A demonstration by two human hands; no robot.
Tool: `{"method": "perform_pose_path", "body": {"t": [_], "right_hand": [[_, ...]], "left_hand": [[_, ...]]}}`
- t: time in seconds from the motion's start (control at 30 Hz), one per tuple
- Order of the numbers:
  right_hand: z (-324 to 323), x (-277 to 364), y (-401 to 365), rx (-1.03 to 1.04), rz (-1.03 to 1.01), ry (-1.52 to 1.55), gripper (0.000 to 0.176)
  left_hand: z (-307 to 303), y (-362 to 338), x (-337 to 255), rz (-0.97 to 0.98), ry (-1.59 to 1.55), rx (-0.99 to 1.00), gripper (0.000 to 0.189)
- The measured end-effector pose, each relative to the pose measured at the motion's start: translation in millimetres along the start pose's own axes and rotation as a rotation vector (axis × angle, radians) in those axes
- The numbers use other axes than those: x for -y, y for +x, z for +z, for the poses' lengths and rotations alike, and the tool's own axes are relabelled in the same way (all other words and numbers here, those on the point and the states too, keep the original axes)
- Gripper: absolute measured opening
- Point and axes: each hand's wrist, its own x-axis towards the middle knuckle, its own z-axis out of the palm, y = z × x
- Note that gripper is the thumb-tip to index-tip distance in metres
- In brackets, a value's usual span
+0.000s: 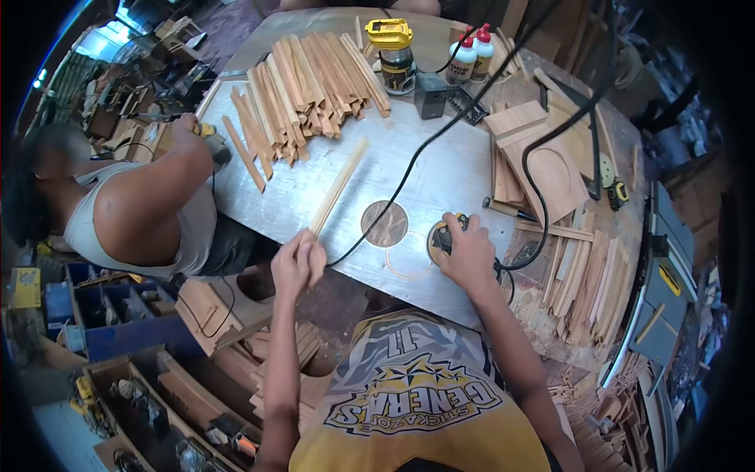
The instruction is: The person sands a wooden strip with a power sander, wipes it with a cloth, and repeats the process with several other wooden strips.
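Observation:
My left hand (292, 266) is closed around the near end of a slim wooden strip (340, 186), which slants up and away over the metal-topped table (314, 216). My right hand (470, 256) grips a yellow-and-black power sander (439, 238) from above, at the table's near right; its underside is hidden. Between my hands, a round brown disc (384, 223) shows in the metal top, with a black cable passing across it. Farther back lies a big pile of wooden strips (311, 86), some fanned out toward the left.
Glue bottles (462, 61), a yellow-topped tool (391, 51) and a dark box (429, 96) stand at the back. Boards with a round recess (554, 177) and more strips (590, 271) lie right. Black cables (543, 145) hang over the table. A co-worker (141, 204) handles a tool at left.

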Motion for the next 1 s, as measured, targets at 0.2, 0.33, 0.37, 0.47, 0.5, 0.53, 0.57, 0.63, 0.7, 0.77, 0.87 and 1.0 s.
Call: {"method": "perform_pose_path", "body": {"t": [0.2,0.33,0.37,0.47,0.5,0.53,0.57,0.63,0.7,0.77,0.87,1.0], "right_hand": [[5,21,-3,-0.031,0.163,-0.009,0.066],[8,30,-4,-0.080,0.277,-0.002,0.066],[8,32,-3,-0.080,0.279,0.003,0.066],[8,36,-4,-0.082,0.333,-0.006,0.067],[10,36,-5,-0.075,0.330,0.002,0.067],[11,36,-5,-0.084,0.319,0.002,0.067],[10,35,-2,-0.101,0.309,0.003,0.067],[8,38,-1,-0.110,0.295,0.011,0.067],[4,39,1,-0.061,0.309,0.026,0.068],[5,36,1,-0.090,0.281,0.036,0.068],[8,31,-1,-0.128,0.255,0.057,0.068],[5,26,4,-0.126,0.302,0.092,0.069]], "left_hand": [[51,128,45,0.140,0.169,0.111,0.028],[59,159,50,0.253,0.150,-0.057,0.024],[55,163,56,0.391,0.104,-0.195,0.022],[43,162,47,0.368,0.130,-0.121,0.021],[41,160,47,0.298,0.214,-0.105,0.020],[39,166,48,0.209,0.168,-0.119,0.021],[35,171,47,0.212,0.174,-0.130,0.021],[18,180,23,0.117,-0.200,-0.320,0.022],[1,190,12,0.047,-0.171,-0.365,0.026],[-17,206,2,0.081,-0.129,-0.515,0.030],[-38,230,7,-0.088,-0.049,-0.358,0.042],[-53,229,-17,-0.276,-0.301,0.078,0.040]]}}
